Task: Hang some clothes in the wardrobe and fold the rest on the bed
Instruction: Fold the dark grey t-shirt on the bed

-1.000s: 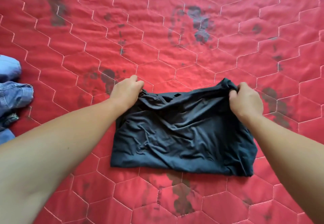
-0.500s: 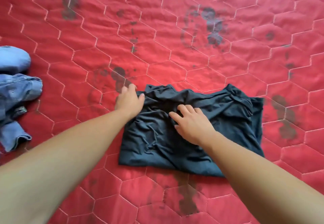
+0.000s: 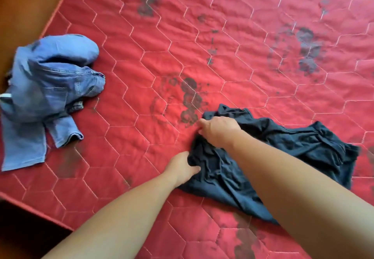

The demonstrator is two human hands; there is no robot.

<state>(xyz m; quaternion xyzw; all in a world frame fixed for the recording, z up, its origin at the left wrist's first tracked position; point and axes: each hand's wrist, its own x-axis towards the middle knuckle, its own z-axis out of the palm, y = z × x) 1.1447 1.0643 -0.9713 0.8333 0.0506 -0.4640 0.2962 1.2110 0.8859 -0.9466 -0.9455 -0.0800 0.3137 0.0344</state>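
A dark navy garment [image 3: 299, 153] lies partly folded and rumpled on the red quilted bed [image 3: 242, 66]. My left hand [image 3: 183, 167] grips the garment's near left edge, thumb on top of the cloth. My right hand [image 3: 217, 131] lies across the garment's far left corner, fingers curled into the fabric at its edge. Crumpled light blue jeans [image 3: 46, 92] sit at the bed's left side, well apart from both hands.
The bed's left and near edges show, with brown floor [image 3: 24, 9] beyond them. Dark printed patches mark the red cover.
My right hand has moved from the garment's middle to its far left corner. My left hand has slid nearer along the left edge. The view has swung left, showing the jeans fully.
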